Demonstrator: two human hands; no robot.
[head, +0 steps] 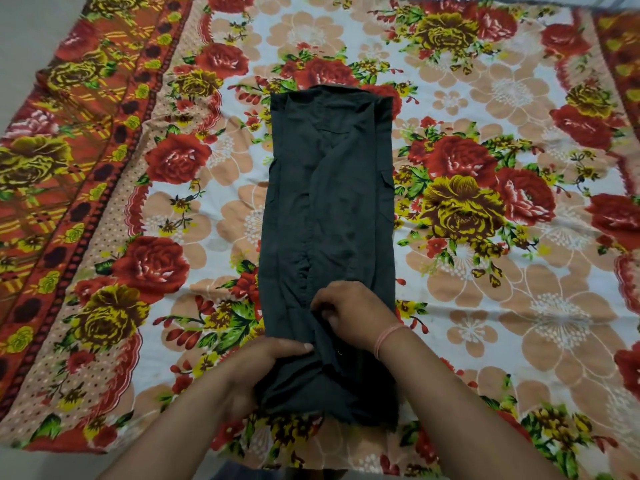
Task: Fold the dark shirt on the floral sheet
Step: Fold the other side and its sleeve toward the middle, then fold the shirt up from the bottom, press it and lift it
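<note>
The dark shirt [329, 202] lies in the middle of the floral sheet [485, 306], folded into a long narrow strip that runs straight away from the person; its sides are turned in over the middle, where one overlapping edge shows as a seam running lengthwise; the far end lies flat and squared off, while the near end is bunched and slightly raised off the sheet. The left hand [263, 368] grips the near left edge of the shirt, thumb pressed on top of the cloth and fingers tucked out of sight under it. The right hand [349, 313] rests on top of the shirt just beyond the left, its fingers curled and pinching a fold of the fabric near the middle seam; a thin pink wristband [388, 337] circles that wrist. The two hands are close together, nearly touching. The sheet is spread over a pale grey floor [20, 29], which shows past its left border.
</note>
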